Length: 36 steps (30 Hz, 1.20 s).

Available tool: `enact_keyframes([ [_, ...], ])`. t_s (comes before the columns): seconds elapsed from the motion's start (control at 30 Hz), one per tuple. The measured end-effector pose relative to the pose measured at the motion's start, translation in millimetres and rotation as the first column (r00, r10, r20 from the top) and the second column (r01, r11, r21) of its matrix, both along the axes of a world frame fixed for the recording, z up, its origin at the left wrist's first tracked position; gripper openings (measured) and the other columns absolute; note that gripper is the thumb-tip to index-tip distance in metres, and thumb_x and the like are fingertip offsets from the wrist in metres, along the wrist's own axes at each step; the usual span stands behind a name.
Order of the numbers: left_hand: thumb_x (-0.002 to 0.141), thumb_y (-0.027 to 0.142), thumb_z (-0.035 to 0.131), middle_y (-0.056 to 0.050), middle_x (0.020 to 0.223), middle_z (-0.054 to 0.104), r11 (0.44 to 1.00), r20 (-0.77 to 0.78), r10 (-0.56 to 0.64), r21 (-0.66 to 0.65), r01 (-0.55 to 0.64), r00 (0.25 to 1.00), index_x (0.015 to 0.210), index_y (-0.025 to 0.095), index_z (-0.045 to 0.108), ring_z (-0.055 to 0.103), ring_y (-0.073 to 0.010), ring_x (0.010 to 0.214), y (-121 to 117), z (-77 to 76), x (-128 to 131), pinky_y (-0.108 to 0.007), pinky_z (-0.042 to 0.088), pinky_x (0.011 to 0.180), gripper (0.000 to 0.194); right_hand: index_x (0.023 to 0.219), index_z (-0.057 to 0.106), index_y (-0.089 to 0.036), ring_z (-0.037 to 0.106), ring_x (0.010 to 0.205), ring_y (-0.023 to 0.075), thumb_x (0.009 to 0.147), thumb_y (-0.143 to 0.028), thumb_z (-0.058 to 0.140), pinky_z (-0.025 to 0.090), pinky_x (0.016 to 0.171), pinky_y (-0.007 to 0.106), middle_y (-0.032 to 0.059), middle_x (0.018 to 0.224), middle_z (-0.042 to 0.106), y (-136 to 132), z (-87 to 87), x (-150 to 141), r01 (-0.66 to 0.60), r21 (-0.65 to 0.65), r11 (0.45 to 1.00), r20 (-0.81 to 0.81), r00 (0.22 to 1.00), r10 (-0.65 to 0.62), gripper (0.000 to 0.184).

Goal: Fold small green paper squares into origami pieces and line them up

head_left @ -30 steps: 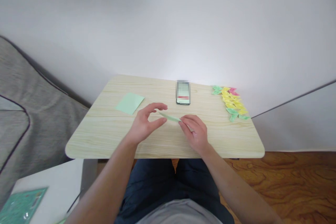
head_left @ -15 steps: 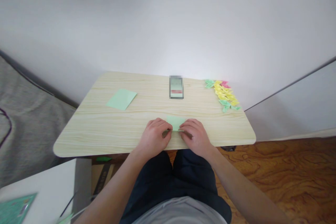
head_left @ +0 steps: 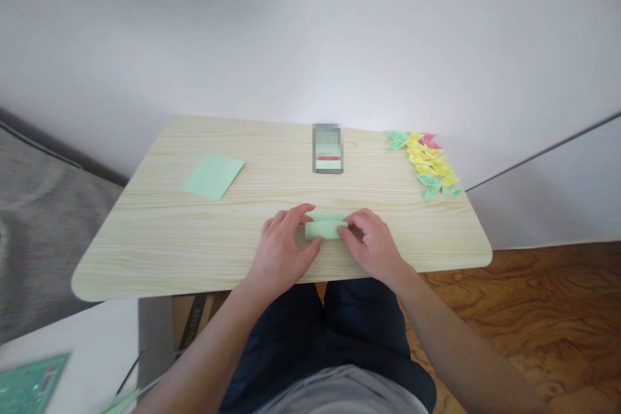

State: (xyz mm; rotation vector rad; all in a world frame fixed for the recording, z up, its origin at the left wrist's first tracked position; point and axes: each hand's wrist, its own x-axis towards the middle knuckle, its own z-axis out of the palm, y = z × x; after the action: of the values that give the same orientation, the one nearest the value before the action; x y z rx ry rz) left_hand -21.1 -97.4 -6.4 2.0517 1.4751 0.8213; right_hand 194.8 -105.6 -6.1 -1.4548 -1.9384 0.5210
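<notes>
A light green paper [head_left: 324, 229] lies near the table's front edge, its near part folded up into a narrow band over the part behind. At its left end is my left hand [head_left: 286, 242], with thumb and index finger spread apart; the thumb tip is by the paper's near edge and the index finger is raised above the far side. My right hand [head_left: 373, 242] pinches the right end between thumb and fingers. Another green sheet [head_left: 213, 176] lies flat on the left of the table.
The wooden table [head_left: 145, 239] stands against a white wall. A phone [head_left: 328, 149] with a blurred screen lies at the back. Folded yellow, green and pink paper pieces [head_left: 431, 160] sit on the right. Lower left, a green packet [head_left: 33, 383] rests on a white surface.
The paper's near part has come up and over into a visible band. My left hand's fingers have spread from a pinch. The camera view has shifted slightly.
</notes>
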Motion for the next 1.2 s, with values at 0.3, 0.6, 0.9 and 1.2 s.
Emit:
enact_keyframes([
  [0.3,0.088,0.028,0.067,-0.004,0.11,0.074,1.0,-0.08,0.009,0.015,-0.008,0.997,0.134,0.029,0.051,0.062,-0.0278,0.115,6,-5.0,-3,-0.047,0.04,0.103,0.049,0.093,0.065,-0.023,0.061,0.084,0.0209,0.092,-0.025,0.063,0.047,0.078,0.035,0.0034,0.084,0.066,3,-3.2,-6,0.096,-0.037,0.995,0.005,0.995,-0.096,0.004],
  [0.6,0.09,0.029,0.066,-0.004,0.102,0.072,0.999,-0.102,0.048,0.023,-0.046,0.994,0.133,0.029,0.051,0.062,-0.0291,0.107,5,-5.7,1,-0.047,0.043,0.096,0.045,0.09,0.062,-0.022,0.058,0.08,0.0212,0.093,-0.022,0.061,0.044,0.075,0.035,0.0032,0.08,0.063,8,-3.6,-13,0.09,-0.006,0.996,0.12,0.989,-0.089,0.003],
  [0.9,0.089,0.029,0.067,-0.004,0.101,0.072,0.998,-0.123,0.062,0.017,-0.06,0.99,0.129,0.03,0.051,0.062,-0.0299,0.104,7,-9.6,1,-0.049,0.043,0.095,0.042,0.09,0.061,-0.023,0.058,0.08,0.0214,0.095,-0.024,0.06,0.044,0.074,0.036,0.0035,0.082,0.064,9,-1.8,-13,0.106,-0.046,0.993,0.135,0.986,-0.099,0.005],
  [1.2,0.09,0.032,0.066,-0.004,0.1,0.071,0.998,-0.146,0.063,0.013,-0.062,0.987,0.129,0.031,0.05,0.062,-0.03,0.101,6,-10.0,2,-0.049,0.044,0.093,0.042,0.09,0.06,-0.023,0.06,0.083,0.0221,0.095,-0.024,0.061,0.045,0.076,0.037,0.0041,0.083,0.065,11,-2.0,-14,0.106,-0.056,0.993,0.137,0.986,-0.098,0.005],
])
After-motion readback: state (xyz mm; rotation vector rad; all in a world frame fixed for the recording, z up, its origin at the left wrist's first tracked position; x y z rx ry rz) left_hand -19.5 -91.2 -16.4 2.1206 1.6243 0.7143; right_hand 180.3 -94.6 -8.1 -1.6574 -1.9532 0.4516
